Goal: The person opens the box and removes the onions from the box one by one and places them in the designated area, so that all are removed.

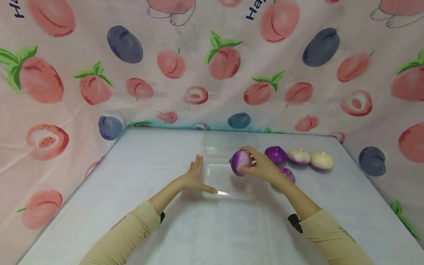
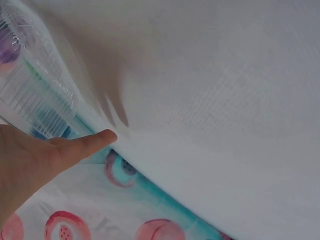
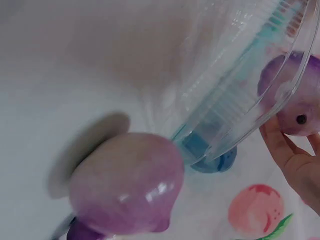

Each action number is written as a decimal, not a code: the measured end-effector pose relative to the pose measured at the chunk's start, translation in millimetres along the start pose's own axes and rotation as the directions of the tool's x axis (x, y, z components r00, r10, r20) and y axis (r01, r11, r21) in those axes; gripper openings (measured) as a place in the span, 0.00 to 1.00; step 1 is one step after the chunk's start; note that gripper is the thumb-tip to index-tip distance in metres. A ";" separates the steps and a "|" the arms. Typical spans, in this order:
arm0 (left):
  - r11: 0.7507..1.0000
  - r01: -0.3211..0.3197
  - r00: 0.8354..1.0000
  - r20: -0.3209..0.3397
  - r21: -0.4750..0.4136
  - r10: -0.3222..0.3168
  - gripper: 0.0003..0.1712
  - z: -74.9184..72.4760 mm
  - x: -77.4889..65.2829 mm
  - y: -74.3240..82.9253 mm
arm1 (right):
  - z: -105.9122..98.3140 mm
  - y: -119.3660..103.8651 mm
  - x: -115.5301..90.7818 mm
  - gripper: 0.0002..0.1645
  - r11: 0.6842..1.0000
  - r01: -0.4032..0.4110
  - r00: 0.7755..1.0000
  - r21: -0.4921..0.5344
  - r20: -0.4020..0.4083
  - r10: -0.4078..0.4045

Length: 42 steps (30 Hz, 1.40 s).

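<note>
My right hand [image 1: 261, 165] grips a purple and white onion [image 1: 240, 163] between thumb and fingers, over a clear plastic container [image 1: 218, 180]. In the right wrist view, this onion [image 3: 285, 95] shows a small dark spot and overlaps the container's wall [image 3: 235, 95]. At the container's left side, my left hand [image 1: 193, 179] is spread with straight fingers, the thumb at its front edge and the other fingertips by the left rim. The left wrist view shows the left hand [image 2: 50, 160] beside the ribbed clear plastic [image 2: 45, 95].
Right of the container lie a dark purple onion [image 1: 276, 155], a white and purple one [image 1: 299, 156] and a pale yellow one [image 1: 322, 161]. Another purple onion [image 1: 288, 174] is partly behind my right forearm. A fruit-print cloth [image 1: 212, 73] rises behind the white table [image 1: 149, 154].
</note>
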<state>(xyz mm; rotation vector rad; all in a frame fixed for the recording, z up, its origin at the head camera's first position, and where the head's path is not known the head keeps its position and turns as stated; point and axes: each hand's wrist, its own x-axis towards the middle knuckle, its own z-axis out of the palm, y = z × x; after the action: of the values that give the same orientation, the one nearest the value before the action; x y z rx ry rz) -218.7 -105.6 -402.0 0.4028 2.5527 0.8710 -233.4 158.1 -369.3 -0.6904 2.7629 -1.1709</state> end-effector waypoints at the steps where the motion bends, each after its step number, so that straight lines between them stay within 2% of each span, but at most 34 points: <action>1: 1.000 0.001 1.000 0.000 -0.001 -0.001 0.79 -0.1 -0.6 0.4 | -1.9 1.0 -1.8 0.41 1.000 0.001 1.000 0.008 -0.003 -0.001; 10: 1.000 0.015 1.000 0.003 0.007 -0.015 0.79 -1.2 -1.7 2.2 | -10.7 6.3 -16.0 0.41 0.997 0.036 0.999 0.072 -0.043 -0.033; 17: 0.999 0.016 1.000 0.007 0.029 -0.016 0.78 -3.9 -0.3 2.6 | -17.1 12.9 -21.8 0.40 0.999 0.015 0.997 0.047 -0.071 -0.012; 20: 0.999 0.015 1.000 0.007 0.034 -0.015 0.79 -4.8 0.0 2.7 | -21.2 16.9 -24.5 0.42 0.999 0.029 0.998 0.030 -0.062 -0.027; 24: 0.999 0.020 1.000 0.012 0.043 -0.021 0.79 -4.3 -0.2 3.3 | -26.4 21.2 -28.1 0.44 0.997 0.057 0.997 0.056 -0.048 -0.054; 30: 0.999 0.022 0.999 0.027 0.028 -0.023 0.79 -2.3 1.6 2.2 | -34.8 24.0 -32.8 0.43 0.995 0.049 0.997 0.086 -0.064 -0.044; 35: 0.998 0.021 1.000 0.015 0.054 -0.022 0.79 -5.0 2.1 1.3 | -41.3 25.4 -34.5 0.41 0.994 0.055 0.994 0.099 -0.098 -0.046; 42: 0.999 0.017 1.000 0.020 0.034 -0.018 0.79 -3.2 -0.5 1.8 | -50.6 30.9 -47.0 0.41 0.996 0.018 0.994 0.091 -0.109 -0.008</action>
<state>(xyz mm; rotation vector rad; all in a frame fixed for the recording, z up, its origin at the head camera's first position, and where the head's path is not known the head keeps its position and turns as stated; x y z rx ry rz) -219.5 -106.1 -398.4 0.3972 2.5514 0.8140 -214.3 230.8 -360.3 -0.6556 2.7733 -1.3686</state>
